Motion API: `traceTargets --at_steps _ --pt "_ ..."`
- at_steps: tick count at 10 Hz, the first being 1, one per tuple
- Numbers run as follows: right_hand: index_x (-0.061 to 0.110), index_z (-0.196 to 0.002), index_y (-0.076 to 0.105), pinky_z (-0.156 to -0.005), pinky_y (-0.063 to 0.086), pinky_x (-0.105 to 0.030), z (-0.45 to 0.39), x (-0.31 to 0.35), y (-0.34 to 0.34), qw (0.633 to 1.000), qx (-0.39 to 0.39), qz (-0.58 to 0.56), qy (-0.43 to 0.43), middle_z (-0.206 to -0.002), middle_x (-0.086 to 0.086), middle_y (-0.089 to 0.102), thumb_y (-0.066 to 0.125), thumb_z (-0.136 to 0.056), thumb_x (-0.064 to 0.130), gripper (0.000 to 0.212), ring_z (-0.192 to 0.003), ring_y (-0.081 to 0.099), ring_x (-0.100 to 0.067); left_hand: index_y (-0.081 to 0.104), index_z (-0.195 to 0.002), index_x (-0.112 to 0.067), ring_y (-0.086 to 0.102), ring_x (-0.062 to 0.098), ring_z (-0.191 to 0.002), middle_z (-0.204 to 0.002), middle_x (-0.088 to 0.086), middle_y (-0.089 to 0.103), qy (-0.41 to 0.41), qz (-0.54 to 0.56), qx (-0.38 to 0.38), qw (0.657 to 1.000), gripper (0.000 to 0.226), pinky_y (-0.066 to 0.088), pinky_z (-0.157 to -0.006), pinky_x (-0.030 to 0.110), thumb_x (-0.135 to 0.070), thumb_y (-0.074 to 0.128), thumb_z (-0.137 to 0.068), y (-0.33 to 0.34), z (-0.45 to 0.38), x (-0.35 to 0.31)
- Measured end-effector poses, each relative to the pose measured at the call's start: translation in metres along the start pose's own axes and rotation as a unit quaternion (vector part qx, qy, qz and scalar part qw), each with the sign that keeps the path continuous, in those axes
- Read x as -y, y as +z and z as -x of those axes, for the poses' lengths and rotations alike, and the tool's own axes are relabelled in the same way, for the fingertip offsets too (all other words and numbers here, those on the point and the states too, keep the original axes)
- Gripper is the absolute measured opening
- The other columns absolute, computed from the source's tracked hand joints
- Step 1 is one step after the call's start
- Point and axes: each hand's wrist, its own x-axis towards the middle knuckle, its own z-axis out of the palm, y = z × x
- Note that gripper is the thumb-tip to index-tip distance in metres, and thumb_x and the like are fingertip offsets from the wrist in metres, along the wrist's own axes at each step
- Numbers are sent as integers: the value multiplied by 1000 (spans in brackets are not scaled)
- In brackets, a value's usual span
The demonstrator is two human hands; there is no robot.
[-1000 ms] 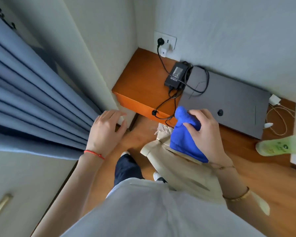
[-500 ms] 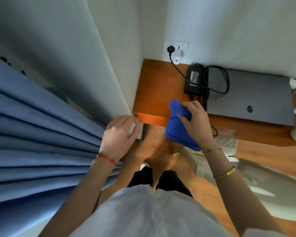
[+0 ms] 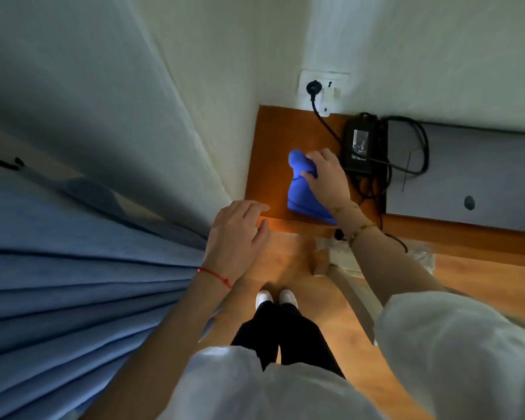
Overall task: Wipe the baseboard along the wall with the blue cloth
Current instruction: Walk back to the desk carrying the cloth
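A blue curtain hangs in folds at the left, against a pale wall that runs away toward the far corner. Beside it, the person's left hand reaches forward with fingers loosely spread and nothing in them, close to the near edge of an orange wooden desk. Over that desk, the right hand has its fingers curled tight around the bunched top of the blue cloth, the loose end trailing down to the desktop. Right of the hand lie a black power adapter and its cable, plugged into a white wall socket on the far wall, then a grey laptop, shut. Below, white shoes stand on the wooden floor. No baseboard can be made out here, so wiping has likely not begun. The cloth looks soft, light and limp; it would probably wipe best wadded into a flat pad under the palm, fingers pinning its edges, rather than held by one bunched end.
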Motion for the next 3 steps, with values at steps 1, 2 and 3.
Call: traceTargets --at_steps 1,2,3 --pt "6 -118 57 -86 48 -41 -13 -6 12 1000 11 12 7 -116 -14 54 64 -91 13 29 -106 52 -32 68 -115 -10 68 24 -103 -110 10 72 -12 0 3 1000 24 47 -91 32 -17 69 -92 3 -7 1" --pt "6 -122 56 -90 46 -40 -24 -9 19 1000 28 6 13 -119 -14 56 63 -93 17 32 -109 52 -32 68 -115 -11 68 21 -102 -110 8 71 -6 -1 -4 1000 23 47 -91 30 -18 67 -92 7 -12 1" --pt "8 -127 55 -96 46 -39 -19 -8 8 1000 16 6 10 -122 -12 57 62 -94 19 36 -112 52 -30 68 -114 -11 68 21 -100 -109 7 71 -2 -5 -20 1000 22 45 -89 28 -18 67 -93 8 -18 3"
